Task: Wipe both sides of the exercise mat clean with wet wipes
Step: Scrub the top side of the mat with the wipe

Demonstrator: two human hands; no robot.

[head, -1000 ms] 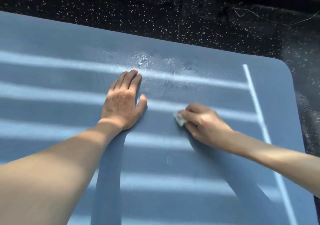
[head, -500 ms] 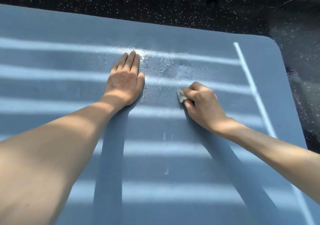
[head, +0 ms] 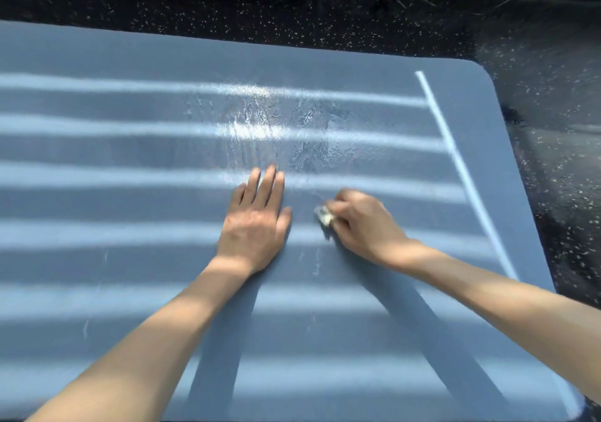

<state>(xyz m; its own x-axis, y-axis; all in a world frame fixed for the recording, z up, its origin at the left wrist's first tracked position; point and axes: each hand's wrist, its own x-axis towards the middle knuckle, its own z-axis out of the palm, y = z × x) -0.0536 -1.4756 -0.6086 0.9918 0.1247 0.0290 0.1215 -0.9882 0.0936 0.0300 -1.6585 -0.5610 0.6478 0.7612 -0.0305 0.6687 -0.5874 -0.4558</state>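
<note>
The blue exercise mat [head: 113, 275] lies flat and fills most of the view, striped with bands of sunlight. My left hand [head: 253, 226] presses flat on it near the middle, fingers straight. Just to its right, my right hand [head: 364, 223] grips a small crumpled white wet wipe [head: 323, 215] against the mat, with only the wipe's left end showing past the fingers. A glistening wet patch [head: 279, 122] spreads on the mat beyond both hands. Thin pale smears [head: 317, 264] mark the mat below the wipe.
Dark speckled floor [head: 292, 12] borders the mat at the far side and on the right. A pale line [head: 455, 158] runs along the mat near its right edge. The mat's rounded far right corner [head: 481, 70] is in view.
Both hands have drawn back toward me from the wet patch. My right hand has dragged the wipe nearer, and more of the glistening area now shows beyond the fingers.
</note>
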